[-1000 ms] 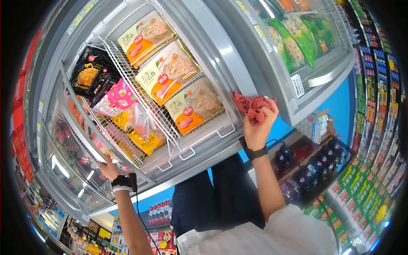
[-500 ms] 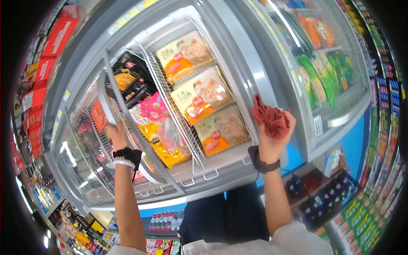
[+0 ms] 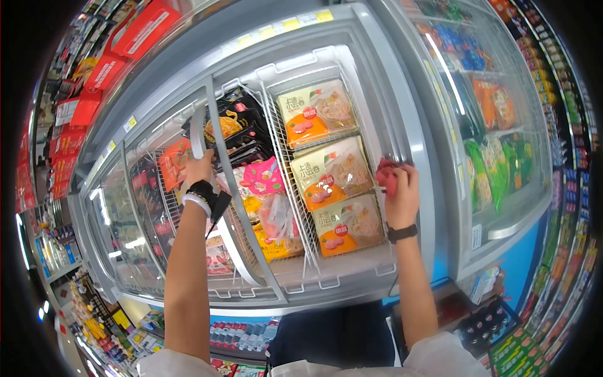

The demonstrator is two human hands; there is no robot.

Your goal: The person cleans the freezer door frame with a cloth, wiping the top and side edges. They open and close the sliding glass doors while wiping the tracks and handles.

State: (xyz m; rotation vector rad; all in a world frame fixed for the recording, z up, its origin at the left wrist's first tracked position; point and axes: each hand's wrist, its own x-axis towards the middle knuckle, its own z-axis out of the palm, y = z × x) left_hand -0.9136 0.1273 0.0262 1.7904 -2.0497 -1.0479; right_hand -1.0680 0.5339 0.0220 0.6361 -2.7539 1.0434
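My left hand (image 3: 200, 171) is closed on the handle (image 3: 197, 133) of the freezer's sliding glass lid, left of centre. On the right, my right hand (image 3: 402, 191) holds a crumpled red cloth (image 3: 388, 176) against the inner right edge of the chest freezer (image 3: 414, 125). Between the hands, yellow and orange food packages (image 3: 333, 173) lie in a wire basket. Black packages (image 3: 235, 125) and a pink package (image 3: 262, 177) sit in the basket beside it.
A second glass-topped freezer (image 3: 502, 113) with green and orange packs stands on the right. Red boxes (image 3: 103, 72) line the far left. Dark-capped bottles (image 3: 487, 327) stand low at the right, and stocked shelves (image 3: 565, 207) run along the right edge.
The view has shifted, with the freezer baskets now further right. My right hand has moved from above the gap between the freezers to the open freezer's right edge. My left hand remains on the handle.
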